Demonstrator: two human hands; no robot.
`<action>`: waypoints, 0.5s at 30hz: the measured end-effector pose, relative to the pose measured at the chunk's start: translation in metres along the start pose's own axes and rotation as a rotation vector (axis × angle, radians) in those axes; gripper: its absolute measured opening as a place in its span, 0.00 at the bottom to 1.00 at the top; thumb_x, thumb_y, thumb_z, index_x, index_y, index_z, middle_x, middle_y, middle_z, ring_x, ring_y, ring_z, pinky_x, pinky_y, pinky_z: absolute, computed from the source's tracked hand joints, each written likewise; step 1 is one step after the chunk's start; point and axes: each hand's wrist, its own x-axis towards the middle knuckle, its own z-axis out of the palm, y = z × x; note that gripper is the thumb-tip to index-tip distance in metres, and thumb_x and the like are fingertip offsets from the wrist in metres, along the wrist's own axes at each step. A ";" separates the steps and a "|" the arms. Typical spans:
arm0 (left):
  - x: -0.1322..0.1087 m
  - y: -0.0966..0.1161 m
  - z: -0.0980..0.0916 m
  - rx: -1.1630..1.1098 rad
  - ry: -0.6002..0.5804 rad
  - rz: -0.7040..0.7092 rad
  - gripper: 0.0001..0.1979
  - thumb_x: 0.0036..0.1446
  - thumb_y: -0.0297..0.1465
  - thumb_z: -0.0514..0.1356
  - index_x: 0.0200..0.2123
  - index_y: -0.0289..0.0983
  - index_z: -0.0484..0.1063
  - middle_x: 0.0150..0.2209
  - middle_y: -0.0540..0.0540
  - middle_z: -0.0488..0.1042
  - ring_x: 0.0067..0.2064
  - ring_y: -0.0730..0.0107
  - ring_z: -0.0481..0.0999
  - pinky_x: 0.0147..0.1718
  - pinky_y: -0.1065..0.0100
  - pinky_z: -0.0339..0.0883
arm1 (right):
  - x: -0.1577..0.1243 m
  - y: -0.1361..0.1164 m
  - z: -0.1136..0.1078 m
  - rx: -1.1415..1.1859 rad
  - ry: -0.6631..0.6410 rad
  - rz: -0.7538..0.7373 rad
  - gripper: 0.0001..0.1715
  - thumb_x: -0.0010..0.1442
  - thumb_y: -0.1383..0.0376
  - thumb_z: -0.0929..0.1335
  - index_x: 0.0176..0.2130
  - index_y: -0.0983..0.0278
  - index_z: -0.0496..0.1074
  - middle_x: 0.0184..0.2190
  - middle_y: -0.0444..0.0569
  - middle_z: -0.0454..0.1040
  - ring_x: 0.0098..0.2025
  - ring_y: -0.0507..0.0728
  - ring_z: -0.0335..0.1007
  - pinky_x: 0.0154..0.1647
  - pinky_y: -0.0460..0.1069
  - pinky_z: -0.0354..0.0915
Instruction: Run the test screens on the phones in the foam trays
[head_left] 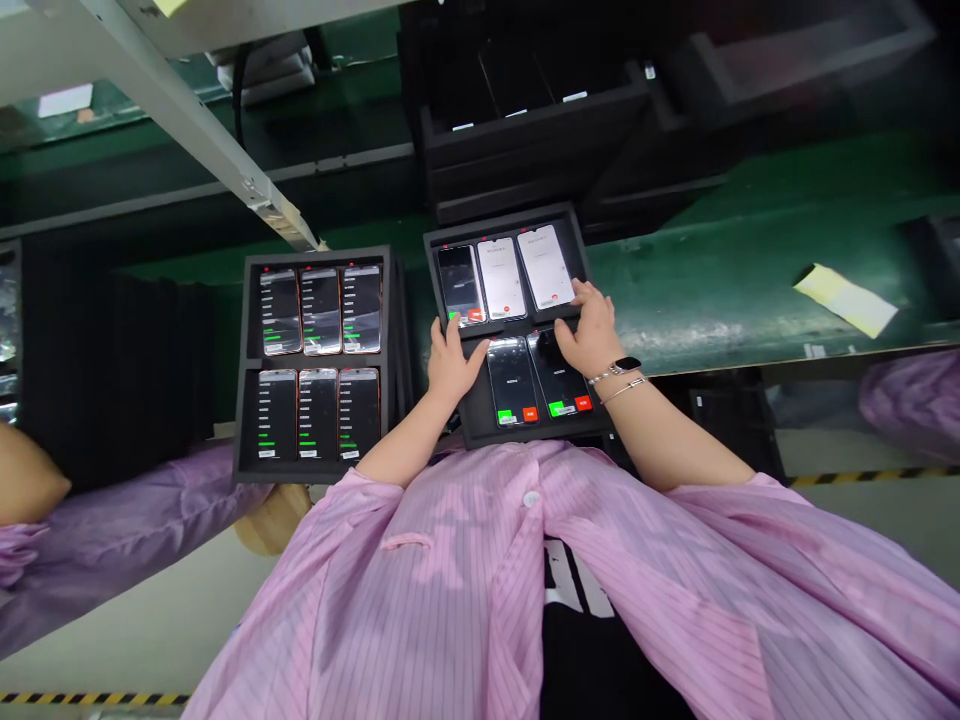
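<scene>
In front of me a black foam tray (504,218) holds several smartphones in two rows. My left hand (452,360) is at its left side, fingers apart; a fingertip meets the lower edge of the dark-screened phone (458,275), near a green button, and the thumb reaches the lower-row phone (512,375). My right hand (592,328) rests over the right side, fingers spread. Its fingertips are by the white-screened phone (546,265), and the thumb lies at the top of another lower-row phone (561,380) showing green and red buttons. A second white-screened phone (502,275) sits mid upper row. Neither hand grips anything.
On the left, another black tray (253,300) carries two rows of phones with text lists. Black trays (540,140) are stacked behind. A yellow paper (847,300) lies on the green bench (675,280). Another person's arm (28,478) shows at far left.
</scene>
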 end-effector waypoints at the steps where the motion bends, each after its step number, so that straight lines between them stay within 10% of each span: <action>1: 0.000 0.000 0.001 -0.009 0.003 0.004 0.40 0.67 0.49 0.62 0.74 0.39 0.55 0.76 0.28 0.48 0.74 0.39 0.62 0.66 0.47 0.67 | -0.002 -0.002 -0.001 -0.001 0.002 0.000 0.25 0.64 0.61 0.63 0.59 0.65 0.63 0.73 0.68 0.59 0.77 0.71 0.50 0.75 0.77 0.45; 15: 0.002 0.005 0.004 0.052 -0.001 -0.006 0.42 0.67 0.52 0.60 0.75 0.38 0.53 0.77 0.27 0.47 0.71 0.35 0.66 0.63 0.45 0.69 | -0.011 -0.004 -0.003 -0.072 -0.102 -0.010 0.35 0.66 0.59 0.62 0.68 0.69 0.57 0.70 0.69 0.62 0.77 0.72 0.49 0.74 0.77 0.49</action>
